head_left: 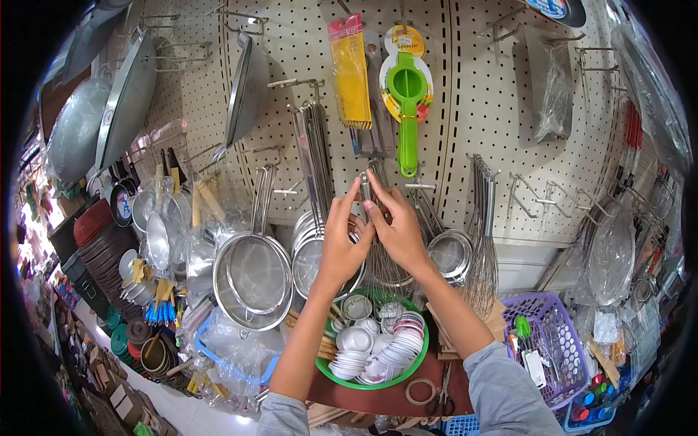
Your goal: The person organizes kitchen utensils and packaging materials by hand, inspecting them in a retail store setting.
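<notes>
Silver wire whisks mid-frame, long axis near-vert., wires below fingertips; L hand & R hand abt equally near, at handle ends; can't tell if grasping.

Only legible txt: "Squeezer" on yellow hang card behind green squeezer; word above starts w/ "Le", rest unclear. Pink header of yellow pkg has print, too small to read. Same for blue round sticker top R, blue label on blk pan far L, & red mark on wok, L side.
</notes>
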Available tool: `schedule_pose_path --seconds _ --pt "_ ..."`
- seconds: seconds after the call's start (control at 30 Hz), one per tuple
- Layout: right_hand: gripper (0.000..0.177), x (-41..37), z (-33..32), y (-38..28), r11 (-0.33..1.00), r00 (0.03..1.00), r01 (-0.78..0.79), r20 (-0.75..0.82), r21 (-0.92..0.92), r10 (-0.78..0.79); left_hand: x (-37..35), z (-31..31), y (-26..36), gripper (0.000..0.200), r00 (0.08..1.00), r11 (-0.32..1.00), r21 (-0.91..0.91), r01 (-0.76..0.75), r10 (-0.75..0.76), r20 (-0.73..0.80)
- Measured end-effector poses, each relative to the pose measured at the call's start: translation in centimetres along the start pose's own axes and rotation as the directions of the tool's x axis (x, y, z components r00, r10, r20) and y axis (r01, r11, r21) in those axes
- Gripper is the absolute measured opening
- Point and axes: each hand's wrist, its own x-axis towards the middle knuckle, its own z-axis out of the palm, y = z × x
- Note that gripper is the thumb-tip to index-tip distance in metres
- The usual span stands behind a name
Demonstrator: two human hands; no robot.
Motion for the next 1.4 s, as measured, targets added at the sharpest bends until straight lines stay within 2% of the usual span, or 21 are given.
schedule_pose_path --seconds 0.57,0.97,1.17,1.4 --pt "0.053 0.6 0.8 2.4 0.987 0.998 -0.053 -0.023 -0.151 0.05 1.0 1.1 -1.9 0.073 0.998 0.998 0.049 0.048 -0.049 0.025" --pt "0.052 1.5 0.9 3.6 0.966 0.996 -0.071 -0.068 -0.247 0.056 1.8 2.1 -3.1 0.077 0.994 0.992 -0.054 0.113 -0.112 0.017" --pt "0.052 1.6 0.9 3.7 0.963 0.996 -0.073 -0.076 -0.261 0.055 2.1 2.3 -3.4 0.076 0.995 0.994 -0.055 0.099 -0.099 0.002" --pt "0.054 1.6 0.8 3.5 0.962 0.998 -0.055 -0.049 -0.267 0.044 2.0 2.2 -3.4 0.074 1.0 0.999 0.031 0.028 -0.028 0.006"
